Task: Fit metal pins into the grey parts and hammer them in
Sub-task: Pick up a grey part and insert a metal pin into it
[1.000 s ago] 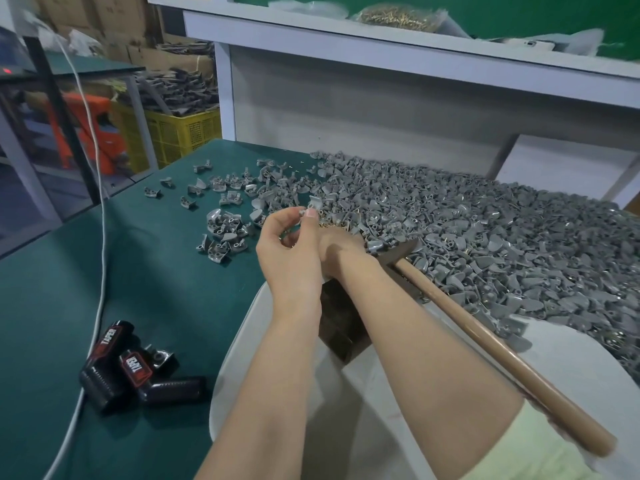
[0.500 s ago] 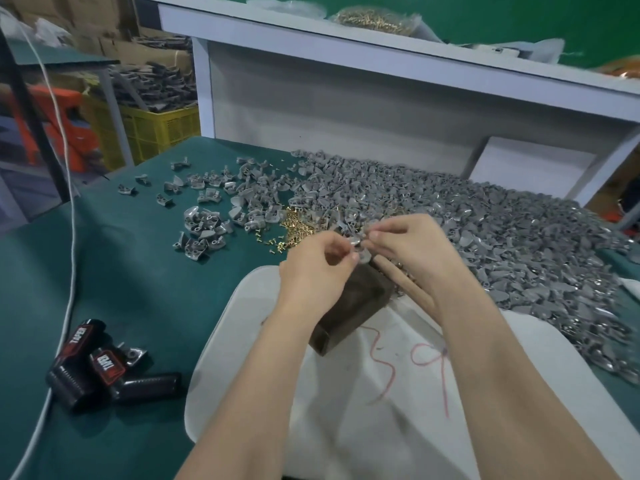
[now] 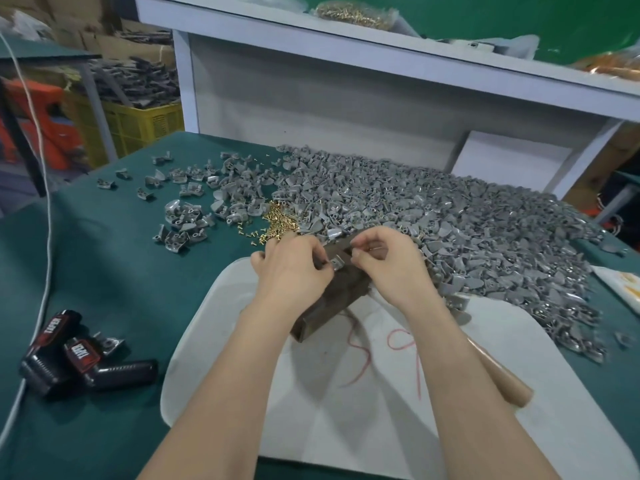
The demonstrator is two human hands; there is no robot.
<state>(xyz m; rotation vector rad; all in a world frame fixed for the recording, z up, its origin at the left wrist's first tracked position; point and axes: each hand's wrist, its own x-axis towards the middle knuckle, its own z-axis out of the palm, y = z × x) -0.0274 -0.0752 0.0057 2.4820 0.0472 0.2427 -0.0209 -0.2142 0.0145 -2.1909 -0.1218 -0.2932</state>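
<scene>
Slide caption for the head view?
Left hand holds grey part over dark block; right hand, fingers curled, close beside it.

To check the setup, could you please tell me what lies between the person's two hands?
In the head view, a small grey part sits between the left hand and right hand, on a dark block; the left hand pinches it.

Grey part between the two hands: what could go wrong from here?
The grey part is small and pinched by the left hand over the dark block; it could slip into the grey heap. The hammer handle lies close by the right forearm, so a nudge might knock it away.
</scene>
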